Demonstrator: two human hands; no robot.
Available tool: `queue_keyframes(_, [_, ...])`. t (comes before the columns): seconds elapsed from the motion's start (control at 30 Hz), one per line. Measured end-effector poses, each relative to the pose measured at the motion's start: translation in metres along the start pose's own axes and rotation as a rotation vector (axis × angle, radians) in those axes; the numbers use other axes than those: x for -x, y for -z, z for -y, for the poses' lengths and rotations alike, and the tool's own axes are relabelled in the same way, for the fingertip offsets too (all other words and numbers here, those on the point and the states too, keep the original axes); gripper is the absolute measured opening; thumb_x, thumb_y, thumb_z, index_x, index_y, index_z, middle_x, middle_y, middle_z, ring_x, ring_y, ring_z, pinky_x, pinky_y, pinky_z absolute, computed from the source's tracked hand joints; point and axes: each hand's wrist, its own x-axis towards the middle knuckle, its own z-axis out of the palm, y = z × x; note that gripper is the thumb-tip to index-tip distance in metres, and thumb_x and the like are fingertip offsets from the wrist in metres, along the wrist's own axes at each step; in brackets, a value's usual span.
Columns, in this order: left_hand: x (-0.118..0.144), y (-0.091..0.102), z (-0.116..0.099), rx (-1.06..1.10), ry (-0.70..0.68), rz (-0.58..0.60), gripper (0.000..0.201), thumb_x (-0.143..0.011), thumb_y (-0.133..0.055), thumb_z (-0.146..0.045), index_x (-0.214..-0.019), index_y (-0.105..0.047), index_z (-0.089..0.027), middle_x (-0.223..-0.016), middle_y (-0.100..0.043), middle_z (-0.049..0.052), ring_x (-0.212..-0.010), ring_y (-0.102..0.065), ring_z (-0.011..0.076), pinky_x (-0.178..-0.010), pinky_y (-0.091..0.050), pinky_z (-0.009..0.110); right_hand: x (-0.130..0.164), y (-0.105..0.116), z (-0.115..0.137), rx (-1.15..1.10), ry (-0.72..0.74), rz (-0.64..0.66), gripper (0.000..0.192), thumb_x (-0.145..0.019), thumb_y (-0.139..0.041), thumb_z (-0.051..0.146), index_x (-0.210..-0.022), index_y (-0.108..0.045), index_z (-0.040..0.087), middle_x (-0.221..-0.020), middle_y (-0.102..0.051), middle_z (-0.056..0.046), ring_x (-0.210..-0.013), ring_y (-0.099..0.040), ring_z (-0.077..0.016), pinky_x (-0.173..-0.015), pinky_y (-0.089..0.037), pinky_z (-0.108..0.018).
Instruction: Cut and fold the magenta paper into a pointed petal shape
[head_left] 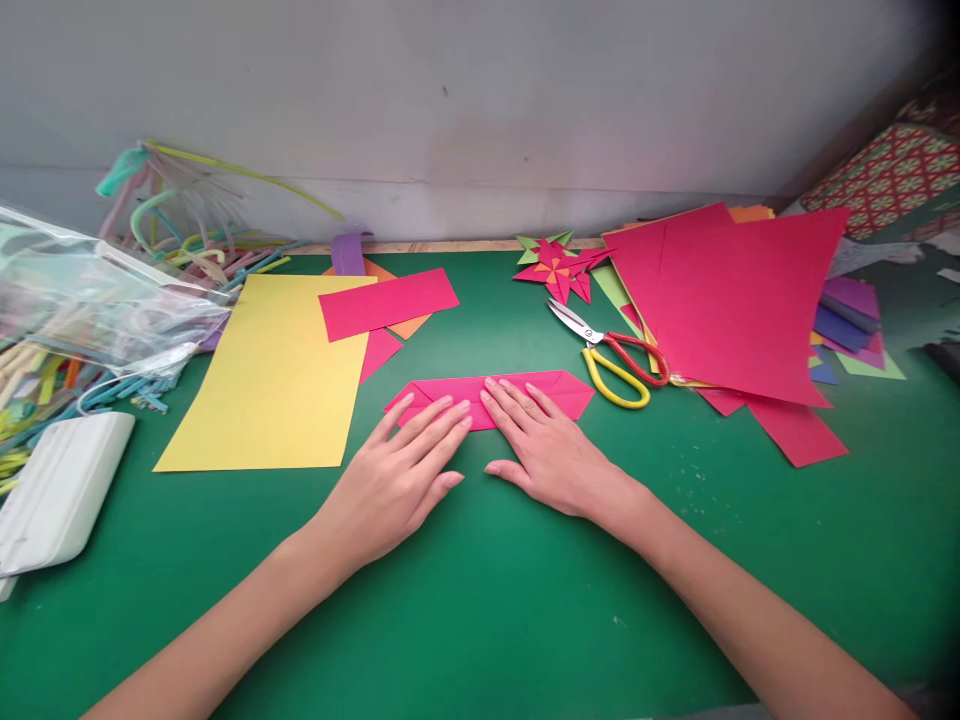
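Observation:
A strip of folded pink-red paper (480, 392) lies flat on the green table, its two ends brought to points. My left hand (401, 475) rests its outstretched fingers on the left half of the strip. On the right half, my right hand (544, 445) presses with fingers laid flat and the thumb held apart. Both hands are open, and they hide part of the strip's near edge. Just to the right lie scissors (600, 340) with one red and one yellow handle, blades slightly apart. Behind them sits a folded red and green paper star (559, 268).
A yellow sheet (270, 375) lies at left, partly under a red paper rectangle (390, 303). Red sheets (735, 310) are stacked at right, with coloured scraps beyond. Pipe cleaners (202, 240), a clear plastic bag (97, 290) and a white device (64, 490) line the left side.

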Motion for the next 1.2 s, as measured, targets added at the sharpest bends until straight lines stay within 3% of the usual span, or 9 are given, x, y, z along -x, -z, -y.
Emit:
queue_keyframes(0.1, [-0.016,-0.013,0.001,0.001,-0.045,0.049,0.052,-0.111,-0.045,-0.038,-0.160,-0.048,-0.021,-0.166,-0.046,0.004,-0.157,-0.039,0.0272,-0.136,-0.018,0.050,0.001,0.002,0.000,0.011,0.000,-0.007,0.082,-0.107,-0.047,0.058,-0.170,-0.022,0.012,-0.176,-0.023,-0.015,-0.165,-0.019,-0.0295,-0.132,-0.025,-0.055])
queue_keyframes(0.3, [-0.014,-0.024,0.007,0.042,-0.014,0.038,0.051,-0.111,-0.047,-0.039,-0.160,-0.049,-0.024,-0.161,-0.052,0.004,-0.154,-0.044,0.0263,-0.135,-0.017,0.052,0.007,0.009,0.000,0.061,0.097,-0.088,0.055,-0.110,-0.047,0.042,-0.157,-0.052,0.013,-0.173,-0.033,-0.013,-0.164,-0.019,-0.0336,-0.133,-0.021,-0.059])
queue_keyframes(0.4, [-0.013,-0.022,0.008,0.051,-0.022,0.038,0.051,-0.111,-0.047,-0.039,-0.160,-0.049,-0.023,-0.160,-0.054,0.004,-0.154,-0.045,0.0258,-0.136,-0.014,0.052,0.010,0.012,-0.002,0.095,0.127,-0.097,0.053,-0.109,-0.051,0.041,-0.156,-0.053,0.018,-0.170,-0.040,-0.012,-0.163,-0.023,-0.0347,-0.132,-0.021,-0.064])
queue_keyframes(0.53, [-0.014,-0.022,0.008,0.049,-0.019,0.044,0.050,-0.111,-0.047,-0.040,-0.159,-0.050,-0.024,-0.160,-0.053,0.003,-0.155,-0.044,0.0253,-0.136,-0.013,0.053,0.019,0.018,-0.014,0.147,0.107,-0.086,0.049,-0.108,-0.054,0.042,-0.154,-0.057,0.024,-0.172,-0.036,-0.009,-0.163,-0.023,-0.0373,-0.130,-0.020,-0.067])
queue_keyframes(0.73, [-0.014,-0.024,0.007,0.050,-0.021,0.031,0.050,-0.111,-0.049,-0.038,-0.158,-0.050,-0.024,-0.160,-0.053,0.003,-0.155,-0.044,0.0257,-0.136,-0.012,0.054,0.060,0.028,-0.044,0.211,0.009,-0.087,0.047,-0.104,-0.063,0.038,-0.150,-0.061,0.030,-0.173,-0.034,-0.009,-0.162,-0.023,-0.0410,-0.127,-0.025,-0.070])
queue_keyframes(0.87, [-0.014,-0.024,0.007,0.041,-0.045,-0.013,0.048,-0.109,-0.053,-0.035,-0.156,-0.054,-0.023,-0.157,-0.057,0.006,-0.152,-0.048,0.0281,-0.135,-0.016,0.056,0.074,0.036,-0.055,0.211,-0.017,-0.128,0.041,-0.102,-0.067,0.036,-0.143,-0.068,0.031,-0.171,-0.040,-0.009,-0.159,-0.031,-0.0415,-0.126,-0.028,-0.070])
queue_keyframes(1.0, [-0.027,-0.014,0.007,0.029,-0.096,-0.013,0.033,-0.108,-0.053,-0.025,-0.136,-0.071,-0.022,-0.147,-0.067,0.007,-0.146,-0.054,0.0290,-0.132,-0.025,0.057,0.059,0.049,-0.049,0.198,-0.010,-0.137,0.026,-0.104,-0.064,0.032,-0.124,-0.079,0.024,-0.162,-0.053,-0.011,-0.158,-0.035,-0.0401,-0.127,-0.032,-0.063])
queue_keyframes(1.1, [-0.050,-0.004,0.006,-0.005,-0.084,0.010,0.027,-0.108,-0.050,-0.027,-0.112,-0.076,-0.022,-0.155,-0.060,0.008,-0.148,-0.051,0.0306,-0.130,-0.028,0.058,0.037,0.060,-0.036,0.169,-0.027,-0.151,0.022,-0.104,-0.062,0.029,-0.101,-0.083,0.021,-0.154,-0.061,-0.011,-0.154,-0.041,-0.0398,-0.126,-0.034,-0.063])
queue_keyframes(1.2, [-0.080,0.001,0.006,-0.134,0.003,0.033,0.024,-0.107,-0.052,-0.021,-0.122,-0.069,-0.018,-0.150,-0.061,0.016,-0.140,-0.057,0.0332,-0.123,-0.035,0.058,0.013,0.067,-0.017,0.051,-0.049,-0.203,0.024,-0.107,-0.057,0.028,-0.111,-0.080,0.022,-0.147,-0.067,-0.011,-0.146,-0.051,-0.0373,-0.123,-0.038,-0.062])
